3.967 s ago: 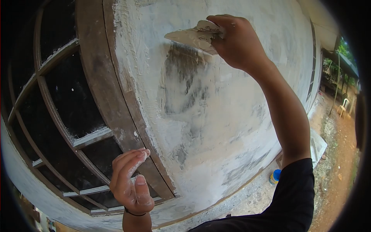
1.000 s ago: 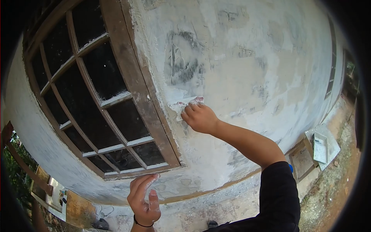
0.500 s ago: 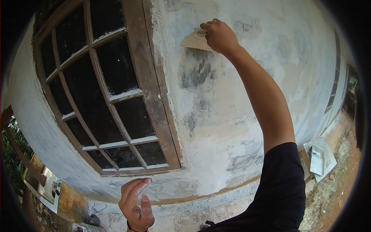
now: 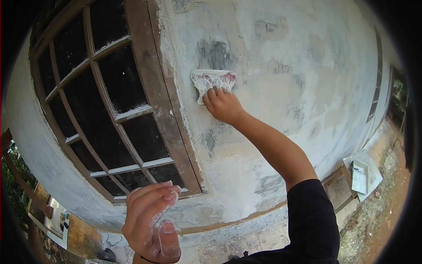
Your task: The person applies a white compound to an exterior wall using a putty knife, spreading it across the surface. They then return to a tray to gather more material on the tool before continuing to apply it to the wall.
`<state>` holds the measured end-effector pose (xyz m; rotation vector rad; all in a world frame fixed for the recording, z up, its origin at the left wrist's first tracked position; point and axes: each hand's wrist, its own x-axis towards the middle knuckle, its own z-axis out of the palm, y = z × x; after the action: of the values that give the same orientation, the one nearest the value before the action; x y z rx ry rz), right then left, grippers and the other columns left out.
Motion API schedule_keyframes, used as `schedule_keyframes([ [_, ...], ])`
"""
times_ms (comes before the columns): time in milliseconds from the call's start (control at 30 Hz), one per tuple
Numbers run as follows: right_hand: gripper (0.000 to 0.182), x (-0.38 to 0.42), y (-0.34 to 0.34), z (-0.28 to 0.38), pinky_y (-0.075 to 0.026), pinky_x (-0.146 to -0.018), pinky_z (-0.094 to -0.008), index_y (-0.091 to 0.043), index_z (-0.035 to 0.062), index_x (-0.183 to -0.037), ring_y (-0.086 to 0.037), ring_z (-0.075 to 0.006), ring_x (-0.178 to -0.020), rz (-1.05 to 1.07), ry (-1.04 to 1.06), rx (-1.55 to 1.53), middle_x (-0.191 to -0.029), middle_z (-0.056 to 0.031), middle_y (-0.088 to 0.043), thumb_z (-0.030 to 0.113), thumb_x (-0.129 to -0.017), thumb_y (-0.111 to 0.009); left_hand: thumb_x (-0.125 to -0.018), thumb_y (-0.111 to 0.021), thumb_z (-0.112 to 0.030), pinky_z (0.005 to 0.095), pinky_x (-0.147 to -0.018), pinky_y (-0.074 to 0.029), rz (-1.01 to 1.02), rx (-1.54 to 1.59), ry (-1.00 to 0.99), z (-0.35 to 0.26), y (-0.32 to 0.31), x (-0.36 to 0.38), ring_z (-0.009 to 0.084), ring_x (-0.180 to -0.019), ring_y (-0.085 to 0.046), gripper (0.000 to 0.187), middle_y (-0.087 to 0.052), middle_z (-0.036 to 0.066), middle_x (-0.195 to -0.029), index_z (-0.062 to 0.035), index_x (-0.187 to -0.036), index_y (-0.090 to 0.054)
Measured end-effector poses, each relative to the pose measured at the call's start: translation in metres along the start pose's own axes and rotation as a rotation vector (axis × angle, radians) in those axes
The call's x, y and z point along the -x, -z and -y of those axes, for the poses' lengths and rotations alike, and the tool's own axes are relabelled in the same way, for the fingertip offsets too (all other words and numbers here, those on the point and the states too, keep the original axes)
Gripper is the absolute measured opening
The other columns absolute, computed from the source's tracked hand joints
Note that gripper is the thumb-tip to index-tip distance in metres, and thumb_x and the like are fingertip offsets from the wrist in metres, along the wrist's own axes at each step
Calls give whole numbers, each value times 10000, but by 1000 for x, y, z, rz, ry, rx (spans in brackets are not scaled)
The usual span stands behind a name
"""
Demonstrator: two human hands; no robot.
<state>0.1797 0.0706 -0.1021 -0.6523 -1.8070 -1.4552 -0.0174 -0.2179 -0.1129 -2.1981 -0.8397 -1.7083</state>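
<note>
the floor (image 4: 220,243) runs pale and rough along the foot of the wall (image 4: 272,92), flecked with white. toward its right end lies a whitish sheet (image 4: 374,175) carrying a shallow pale tray (image 4: 360,178), with a flat brown panel (image 4: 337,190) just beside. near the floor's left end sits a dark lump (image 4: 107,254), too small to identify.

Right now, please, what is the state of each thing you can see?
Right hand: closed on the blade
Blade: smeared white, reddish in places
Left hand: half open, smudged white, nothing seen inside
Wall: patchy, with dark areas
Window frame: brown, spotted white
Tray: contents too small to tell
</note>
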Motion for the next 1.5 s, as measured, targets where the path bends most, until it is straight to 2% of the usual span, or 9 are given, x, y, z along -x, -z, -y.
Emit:
schedule_keyframes([
  [200,123,54,16,48,-503,-630,-316,-586,22,-762,-586,-239,-742,139,77,-112,-791,-123,-587,114,-684,-562,-852,-455,-218,373,-761,-500,63,37,87,13,5,28,274,-851,-602,342,-599,224,-932,76,-992,-560],
  [400,131,83,82,88,-504,-671,-337,-592,34,-832,-592,-268,-812,258,-264,-319,-800,-120,-587,88,-713,-583,-870,-456,-198,368,-791,-483,103,98,152,33,33,65,271,-875,-602,334,-603,221,-952,82,-1016,-563],
  [600,202,124,172,168,-489,-625,-327,-615,16,-864,-602,-231,-719,499,-939,-668,-789,-137,-613,-15,-666,-587,-874,-464,-185,356,-843,-443,158,314,324,74,63,120,272,-913,-595,341,-600,211,-982,100,-1041,-551],
  [667,150,131,196,198,-464,-530,-308,-619,-5,-857,-571,-163,-598,592,-1591,-966,-743,-101,-617,-15,-711,-585,-872,-470,-190,354,-856,-432,204,338,397,87,76,149,262,-920,-593,340,-605,194,-984,89,-1044,-555],
  [700,150,135,204,214,-464,-530,-308,-619,-5,-857,-571,-163,-598,617,-1604,-955,-743,-101,-617,-15,-711,-585,-861,-475,-169,353,-846,-440,239,342,469,91,83,163,274,-906,-603,311,-617,190,-977,74,-1026,-575],
  [767,106,145,218,250,-439,-479,-264,-611,-18,-876,-534,-110,-553,372,-2075,-1223,-742,-65,-610,16,-777,-594,-851,-474,-113,339,-834,-448,297,374,609,102,97,195,257,-890,-617,264,-634,173,-972,42,-1029,-593],
  [867,102,151,234,288,-437,-485,-239,-597,-27,-890,-538,-104,-568,270,-2244,-1232,-750,-43,-602,31,-806,-592,-845,-470,-89,325,-830,-447,304,425,797,120,119,242,244,-890,-618,264,-639,167,-964,38,-1047,-584],
  [1133,90,159,240,325,-412,-477,-239,-585,-26,-852,-515,-100,-529,286,-2286,-1042,-692,-37,-579,5,-776,-624,-857,-451,-67,324,-832,-449,420,492,827,153,129,260,243,-893,-624,262,-642,165,-953,40,-1062,-574],
  [1500,109,187,149,260,-435,-507,-228,-605,-29,-873,-528,-86,-564,249,-2205,-1178,-704,-27,-584,21,-779,-622,-880,-480,-120,321,-822,-453,422,466,746,177,22,222,253,-901,-625,269,-637,171,-952,47,-1068,-572],
])
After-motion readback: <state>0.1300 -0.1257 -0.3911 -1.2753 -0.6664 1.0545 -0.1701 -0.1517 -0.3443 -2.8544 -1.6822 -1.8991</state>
